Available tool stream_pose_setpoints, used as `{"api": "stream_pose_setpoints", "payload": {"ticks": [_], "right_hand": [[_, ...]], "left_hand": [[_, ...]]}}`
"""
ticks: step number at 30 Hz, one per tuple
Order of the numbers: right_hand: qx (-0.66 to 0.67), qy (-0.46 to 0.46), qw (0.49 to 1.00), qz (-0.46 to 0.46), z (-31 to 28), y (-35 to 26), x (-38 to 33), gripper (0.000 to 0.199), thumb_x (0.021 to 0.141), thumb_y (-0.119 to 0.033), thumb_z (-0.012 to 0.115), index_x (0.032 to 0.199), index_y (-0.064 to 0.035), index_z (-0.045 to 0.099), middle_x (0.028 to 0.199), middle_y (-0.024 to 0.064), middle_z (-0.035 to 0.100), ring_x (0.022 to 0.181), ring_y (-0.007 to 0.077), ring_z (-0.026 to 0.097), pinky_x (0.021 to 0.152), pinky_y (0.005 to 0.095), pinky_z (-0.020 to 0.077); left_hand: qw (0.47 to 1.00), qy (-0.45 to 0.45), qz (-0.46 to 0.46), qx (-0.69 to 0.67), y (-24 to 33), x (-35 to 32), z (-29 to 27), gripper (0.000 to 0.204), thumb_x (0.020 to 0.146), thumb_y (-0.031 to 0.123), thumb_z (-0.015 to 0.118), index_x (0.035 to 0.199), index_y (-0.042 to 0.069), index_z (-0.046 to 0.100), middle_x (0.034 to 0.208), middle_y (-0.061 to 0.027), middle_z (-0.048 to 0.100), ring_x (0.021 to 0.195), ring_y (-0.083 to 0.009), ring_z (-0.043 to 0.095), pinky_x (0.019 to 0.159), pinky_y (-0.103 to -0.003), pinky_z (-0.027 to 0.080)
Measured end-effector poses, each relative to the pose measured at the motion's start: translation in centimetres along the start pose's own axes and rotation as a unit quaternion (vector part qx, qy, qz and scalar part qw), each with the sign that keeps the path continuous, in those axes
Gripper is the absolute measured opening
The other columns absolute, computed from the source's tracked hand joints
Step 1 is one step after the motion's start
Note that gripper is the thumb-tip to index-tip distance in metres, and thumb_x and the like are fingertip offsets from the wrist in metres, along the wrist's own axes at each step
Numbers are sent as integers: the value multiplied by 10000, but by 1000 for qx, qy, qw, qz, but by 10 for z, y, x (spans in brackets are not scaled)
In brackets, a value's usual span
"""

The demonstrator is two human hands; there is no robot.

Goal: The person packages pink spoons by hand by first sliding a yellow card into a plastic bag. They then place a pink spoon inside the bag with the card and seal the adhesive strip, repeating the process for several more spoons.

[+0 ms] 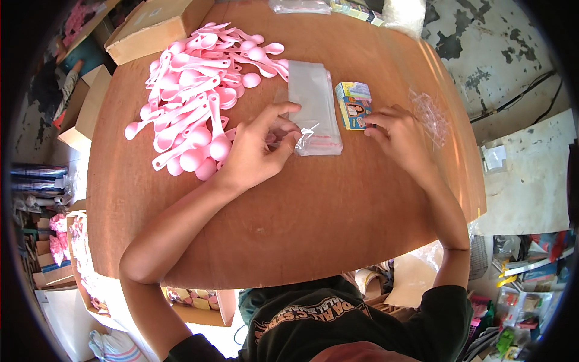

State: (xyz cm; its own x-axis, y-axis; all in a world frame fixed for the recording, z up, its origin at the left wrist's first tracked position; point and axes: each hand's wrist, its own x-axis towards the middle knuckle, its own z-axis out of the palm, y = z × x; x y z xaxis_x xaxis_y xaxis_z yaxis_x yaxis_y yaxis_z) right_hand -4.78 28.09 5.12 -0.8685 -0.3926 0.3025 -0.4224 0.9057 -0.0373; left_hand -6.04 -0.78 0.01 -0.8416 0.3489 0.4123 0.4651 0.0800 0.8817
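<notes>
- Pink plastic spoons (193,102) are heaped on the wooden table (313,217), just left of the action.
- One clear bag's corner is pinched by the left hand (256,151) at the bag stack (313,108); a single layer is best peeled slowly.
- A small printed box (353,104) is touched by the right hand's (398,136) fingertips, not yet gripped; a square hold would help.

- Small packing workshop — heap of pink plastic scoops (196,99) just left of the left hand (256,151).
- Cardboard boxes (154,27) beyond it; cracked concrete floor (500,60) right of the right hand (401,136).
</notes>
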Motion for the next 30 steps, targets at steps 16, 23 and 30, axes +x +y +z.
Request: {"api": "stream_pose_setpoints", "payload": {"ticks": [16, 23, 30], "right_hand": [[-58, 113, 987, -103, -3, 2, 1, 64, 805, -89, 701, 808, -67, 641, 771, 48, 622, 769, 251, 615, 651, 368, 492], [74, 189, 979, -23, -28, -17, -2, 64, 842, -48, 693, 885, -1, 695, 794, 88, 680, 675, 231, 626, 632, 319, 489], [278, 221, 935, -5, -39, -56, 4, 77, 867, -23, 698, 917, 35, 692, 821, 111, 700, 731, 159, 651, 662, 259, 488]], "left_hand": [[1000, 4, 4, -7, -5, 0, -1, 378, 853, -16, 638, 1214, 50, 545, 841, -117, 712, 750, -169, 698, 628, -269, 520], [1000, -5, 17, -6, -8, 1, 0, 392, 844, -28, 631, 1218, 49, 541, 855, -127, 714, 724, -176, 692, 606, -281, 520], [1000, 1, 17, 5, -6, 0, -1, 388, 848, -17, 631, 1219, 44, 538, 872, -147, 714, 751, -200, 709, 651, -298, 548]]}}
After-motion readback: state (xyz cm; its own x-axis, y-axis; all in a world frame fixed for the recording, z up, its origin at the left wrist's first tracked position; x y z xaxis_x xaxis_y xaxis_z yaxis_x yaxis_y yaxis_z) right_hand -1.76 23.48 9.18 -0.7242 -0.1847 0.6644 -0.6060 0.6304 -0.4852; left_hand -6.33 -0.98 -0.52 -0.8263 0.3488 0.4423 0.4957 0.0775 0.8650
